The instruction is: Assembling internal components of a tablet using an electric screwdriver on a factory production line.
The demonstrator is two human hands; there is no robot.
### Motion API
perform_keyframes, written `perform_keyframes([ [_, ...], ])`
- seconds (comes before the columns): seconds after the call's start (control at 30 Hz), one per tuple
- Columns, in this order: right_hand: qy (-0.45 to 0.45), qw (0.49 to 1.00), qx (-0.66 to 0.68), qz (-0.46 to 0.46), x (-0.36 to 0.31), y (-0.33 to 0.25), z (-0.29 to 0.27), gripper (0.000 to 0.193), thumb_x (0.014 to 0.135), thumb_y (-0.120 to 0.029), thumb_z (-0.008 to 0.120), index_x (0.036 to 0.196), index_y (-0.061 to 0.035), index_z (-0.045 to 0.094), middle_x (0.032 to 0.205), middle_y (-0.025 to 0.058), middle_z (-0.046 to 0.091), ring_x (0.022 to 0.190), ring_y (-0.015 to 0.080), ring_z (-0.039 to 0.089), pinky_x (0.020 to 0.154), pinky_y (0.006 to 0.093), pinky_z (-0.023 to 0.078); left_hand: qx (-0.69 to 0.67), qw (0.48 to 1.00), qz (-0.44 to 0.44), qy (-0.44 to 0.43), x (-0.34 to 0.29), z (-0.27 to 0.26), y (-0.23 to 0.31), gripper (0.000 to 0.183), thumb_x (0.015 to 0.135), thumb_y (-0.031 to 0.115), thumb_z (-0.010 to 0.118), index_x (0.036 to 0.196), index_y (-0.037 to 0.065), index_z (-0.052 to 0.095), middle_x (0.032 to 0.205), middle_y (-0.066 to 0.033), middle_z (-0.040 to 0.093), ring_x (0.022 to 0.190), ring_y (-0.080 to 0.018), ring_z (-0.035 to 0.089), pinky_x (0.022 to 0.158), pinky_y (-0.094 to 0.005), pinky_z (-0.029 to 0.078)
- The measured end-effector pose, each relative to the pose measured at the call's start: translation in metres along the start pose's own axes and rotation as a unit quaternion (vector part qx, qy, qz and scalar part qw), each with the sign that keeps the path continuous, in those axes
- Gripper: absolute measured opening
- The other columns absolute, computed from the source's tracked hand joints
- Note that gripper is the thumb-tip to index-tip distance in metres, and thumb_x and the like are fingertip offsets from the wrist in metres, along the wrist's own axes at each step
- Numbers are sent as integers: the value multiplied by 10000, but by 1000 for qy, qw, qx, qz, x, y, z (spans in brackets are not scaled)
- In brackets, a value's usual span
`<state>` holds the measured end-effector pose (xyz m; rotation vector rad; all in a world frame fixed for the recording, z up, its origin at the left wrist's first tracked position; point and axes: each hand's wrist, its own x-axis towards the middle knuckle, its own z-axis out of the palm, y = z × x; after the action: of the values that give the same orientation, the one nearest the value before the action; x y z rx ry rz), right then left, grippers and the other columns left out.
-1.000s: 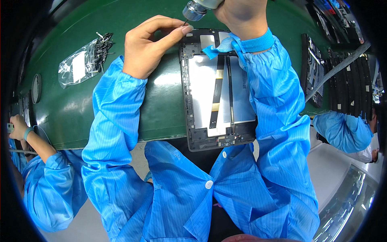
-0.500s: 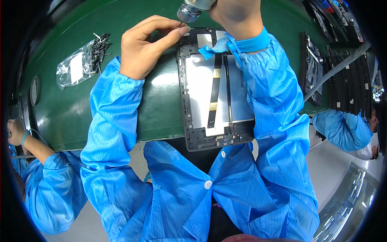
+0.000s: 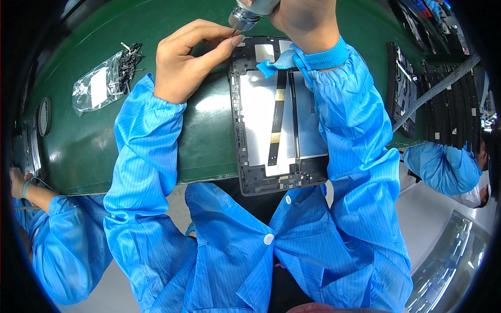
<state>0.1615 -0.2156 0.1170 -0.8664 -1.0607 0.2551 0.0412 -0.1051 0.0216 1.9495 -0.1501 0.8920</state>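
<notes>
An electric screwdriver (image 3: 244, 19) with a ridged silver collar is in the closed grip of my right hand (image 3: 309, 25), partly cut off by the top edge. Its thin bit points down at the far left corner of an opened tablet (image 3: 236, 112). At that corner, the thumb and forefinger of my left hand (image 3: 190, 60) are pinched together beside the bit; anything between them is too small to make out. The tablet lies with its inside up, showing a silvery plate, a dark flex cable (image 3: 277, 122) and a black frame. My right sleeve covers part of its right side.
A clear plastic bag (image 3: 96, 88) with small black parts (image 3: 129, 65) lies on the green table (image 3: 206, 141) to the left. Black tablet parts (image 3: 401, 88) and a row of black strips (image 3: 450, 107) stand at right. Co-workers in blue (image 3: 70, 250) sit on both sides.
The screwdriver and my right hand have shifted very slightly; my left hand keeps its pinch at the corner. The co-worker's hand at left has moved a little downward.
</notes>
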Motion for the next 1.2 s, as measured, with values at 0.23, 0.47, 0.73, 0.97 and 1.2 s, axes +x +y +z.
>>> perform_keyframes([
  [0.23,-3,1000,-4,-5,-1,-1,2,211,918,-109,591,914,91,660,691,115,646,443,138,555,407,262,455,18,1000,20,-1,-1,-1,-3,174,808,61,809,964,2,761,909,-65,727,797,-133,683,726,-250,546],
  [0.47,11,1000,-11,-4,3,0,-5,207,914,-108,593,915,88,659,751,129,667,464,136,566,409,264,458,56,998,29,-17,10,-10,-1,282,824,216,823,1037,46,748,866,-66,709,690,-167,643,639,-310,506],
  [0.73,17,997,-25,78,-6,22,3,186,909,-113,602,873,60,659,750,113,671,459,130,553,407,269,450,53,967,-203,-141,12,-35,-48,311,954,228,629,1182,33,710,987,-35,704,874,-111,578,806,-256,453],
  [0.97,17,995,-29,97,-7,22,-6,193,919,-114,587,843,50,655,729,105,663,458,125,550,410,267,442,60,971,-132,-190,19,-20,-54,278,961,191,648,1144,-8,713,967,-70,715,869,-144,637,837,-290,497],
  [1.2,27,995,-34,95,-12,27,-7,221,916,-139,589,814,48,648,706,103,652,450,128,541,408,272,439,-52,950,-255,-171,27,-14,-6,150,886,79,699,937,-56,739,836,-76,718,741,-127,631,690,-276,510],
])
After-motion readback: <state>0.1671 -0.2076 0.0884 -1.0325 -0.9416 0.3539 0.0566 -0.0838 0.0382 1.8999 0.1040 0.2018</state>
